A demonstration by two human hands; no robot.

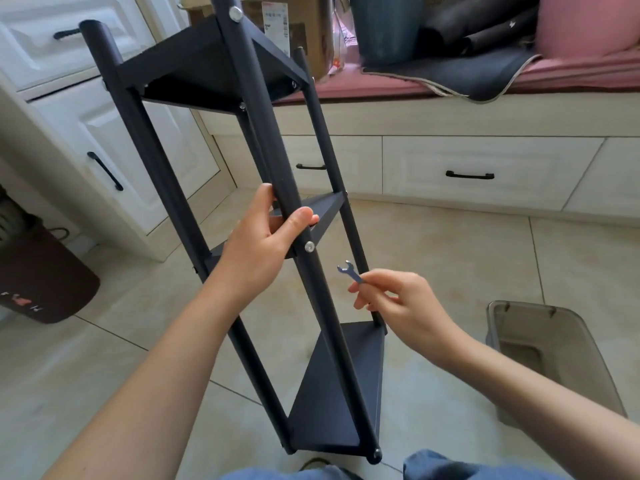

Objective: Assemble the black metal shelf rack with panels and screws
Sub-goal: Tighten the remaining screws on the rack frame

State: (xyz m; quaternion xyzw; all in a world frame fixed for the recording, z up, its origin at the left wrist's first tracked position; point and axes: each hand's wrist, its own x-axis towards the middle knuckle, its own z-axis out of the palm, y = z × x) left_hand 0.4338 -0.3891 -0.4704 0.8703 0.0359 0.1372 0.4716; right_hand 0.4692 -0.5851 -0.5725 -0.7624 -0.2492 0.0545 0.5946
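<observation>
Now for the middle screw

Tilted away from me, the black metal three-tier shelf rack (221, 188) is steadied by my left hand (263, 244) clasping its near post. My right hand (398, 303) pinches the small blue flat spanner (349, 271), just right and below the silver screw head (309, 246).

matt black metal shelf rack (266, 140) with bright silver screws (309, 246); a small bluish metal wrench (349, 270); smooth glossy beige floor tiles (450, 244); translucent grey plastic bin (554, 355); pink cloth cushion (585, 22).
</observation>
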